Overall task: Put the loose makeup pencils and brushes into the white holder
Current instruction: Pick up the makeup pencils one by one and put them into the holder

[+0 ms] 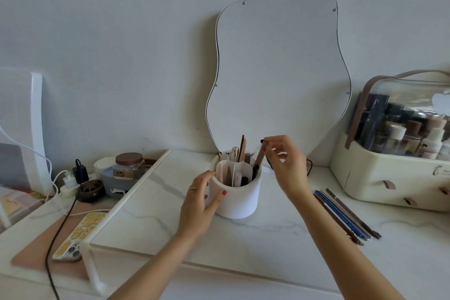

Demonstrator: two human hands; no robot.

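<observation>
The white holder (pixel 239 198) stands in the middle of the marble tabletop, round, with inner dividers and several pencils and brushes upright in it. My left hand (pixel 201 198) wraps around its left side. My right hand (pixel 286 163) hovers just right of the rim and pinches the top of a brown pencil (pixel 259 156) whose lower end sits inside the holder's right compartment. Several loose makeup pencils (pixel 345 215), brown and blue, lie side by side on the table to the right of my right forearm.
A wavy mirror (pixel 280 68) leans on the wall behind the holder. A cream cosmetics case (pixel 379 175) stands at the right. To the left are a jar (pixel 128 165), chargers with cables (pixel 73 178) and a phone (pixel 80 236) below the raised tabletop edge.
</observation>
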